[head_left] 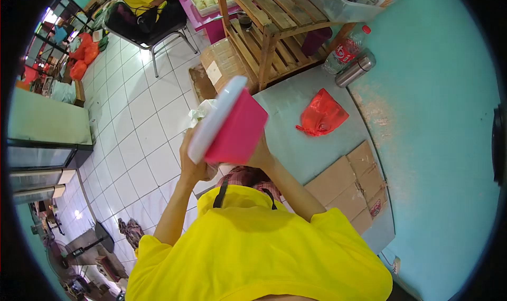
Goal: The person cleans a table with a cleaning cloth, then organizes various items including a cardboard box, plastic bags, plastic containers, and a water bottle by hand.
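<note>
A pink plastic container (240, 129) with a white lid (217, 119) is held up in front of me, tilted onto its side and slightly blurred. My left hand (191, 156) grips it at the lid side, fingers partly hidden behind the lid. On the other side my right hand (260, 154) holds the pink body, with most of its fingers out of sight behind it. A crumpled whitish plastic piece (202, 111) shows just past the lid, near my left hand.
Ahead stands a slatted wooden rack (269, 34) beside a cardboard box (224, 60). A red plastic bag (323, 113) and flattened cardboard (348, 185) lie at right, near a bottle (346, 50) and steel flask (356, 68). Another person (145, 0) sits on a black chair (140, 29).
</note>
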{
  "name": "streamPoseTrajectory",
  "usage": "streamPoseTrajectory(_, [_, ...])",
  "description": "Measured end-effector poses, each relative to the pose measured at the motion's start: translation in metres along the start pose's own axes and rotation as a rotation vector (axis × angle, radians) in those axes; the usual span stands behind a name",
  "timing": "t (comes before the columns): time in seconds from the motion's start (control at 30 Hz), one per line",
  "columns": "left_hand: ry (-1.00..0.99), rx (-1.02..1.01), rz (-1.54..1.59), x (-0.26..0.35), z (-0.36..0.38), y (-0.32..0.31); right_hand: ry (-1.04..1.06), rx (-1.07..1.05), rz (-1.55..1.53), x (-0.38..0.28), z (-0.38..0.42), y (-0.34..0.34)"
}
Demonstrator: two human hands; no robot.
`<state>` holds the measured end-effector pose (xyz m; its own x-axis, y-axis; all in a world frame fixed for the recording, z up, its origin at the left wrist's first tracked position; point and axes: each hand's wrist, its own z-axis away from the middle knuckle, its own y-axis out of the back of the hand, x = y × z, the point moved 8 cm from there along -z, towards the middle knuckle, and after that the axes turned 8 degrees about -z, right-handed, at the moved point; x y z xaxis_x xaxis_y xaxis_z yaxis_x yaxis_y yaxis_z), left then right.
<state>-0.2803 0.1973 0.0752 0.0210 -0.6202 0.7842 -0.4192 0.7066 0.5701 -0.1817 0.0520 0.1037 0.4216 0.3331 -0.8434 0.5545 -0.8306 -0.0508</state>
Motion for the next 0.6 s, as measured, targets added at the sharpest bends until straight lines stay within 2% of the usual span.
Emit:
streamPoseTrajectory(0.07, [0.123, -0.055, 0.160, 0.003, 0.013, -0.006, 0.011, -0.059, 0.018, -0.024, -0.003, 0.005])
streamPoseTrajectory(0.1, [0.224, -0.082, 0.246, 0.006, 0.022, -0.015, 0.109, -0.119, 0.133, -0.038, -0.005, 0.010])
streamPoseTrajectory(0.2, [0.312, -0.212, 0.365, 0.031, 0.027, -0.032, 0.080, -0.098, 0.166, -0.055, -0.004, 0.022])
streamPoseTrajectory(0.3, [0.363, -0.309, 0.400, 0.044, 0.036, -0.050, 0.005, -0.168, 0.226, -0.063, 0.005, 0.032])
streamPoseTrajectory(0.4, [0.362, -0.365, 0.403, 0.056, 0.051, -0.061, -0.268, -0.083, -0.151, -0.045, 0.018, 0.050])
streamPoseTrajectory(0.43, [0.362, -0.384, 0.404, 0.063, 0.053, -0.062, -0.308, -0.037, -0.228, -0.038, 0.025, 0.056])
streamPoseTrajectory(0.47, [0.492, -0.498, 0.403, 0.065, 0.061, -0.064, -0.348, 0.008, -0.303, -0.026, 0.034, 0.063])
streamPoseTrajectory(0.57, [0.532, -0.379, 0.526, 0.063, 0.068, -0.058, -0.429, 0.223, -0.627, 0.003, 0.059, 0.090])
streamPoseTrajectory(0.6, [0.526, -0.453, 0.494, 0.068, 0.069, -0.055, -0.447, 0.309, -0.751, 0.011, 0.065, 0.099])
